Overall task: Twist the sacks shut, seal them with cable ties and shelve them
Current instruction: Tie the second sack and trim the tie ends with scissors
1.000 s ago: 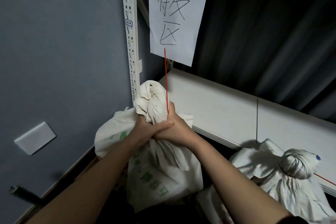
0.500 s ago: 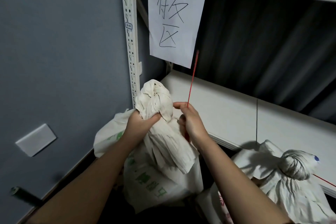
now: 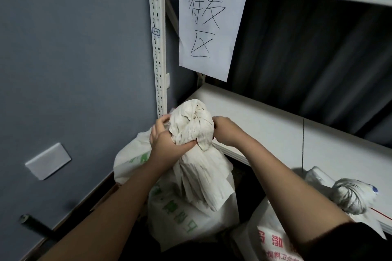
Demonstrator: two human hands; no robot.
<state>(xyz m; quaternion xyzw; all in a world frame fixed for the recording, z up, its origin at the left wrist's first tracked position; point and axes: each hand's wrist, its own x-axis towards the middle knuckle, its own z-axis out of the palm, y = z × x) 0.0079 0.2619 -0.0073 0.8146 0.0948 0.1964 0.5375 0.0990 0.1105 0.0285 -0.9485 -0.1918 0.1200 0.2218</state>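
Comparing with a moment ago — red tie no longer seen; sack [image 3: 191,176] neck is gripped by left hand [image 3: 167,144], bunched top clutched by right hand [image 3: 224,131] — cinching likely done.

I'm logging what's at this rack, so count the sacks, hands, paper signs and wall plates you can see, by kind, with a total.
Sacks: 2, the green-printed sack held at its twisted neck and the red-printed sack
Hands: 2, the left hand and right hand
Paper sign: 1
Wall plate: 1
Total: 6

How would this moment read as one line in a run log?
left hand: grips sack neck | right hand: grips sack knot | cable tie: hidden | shelf: behind
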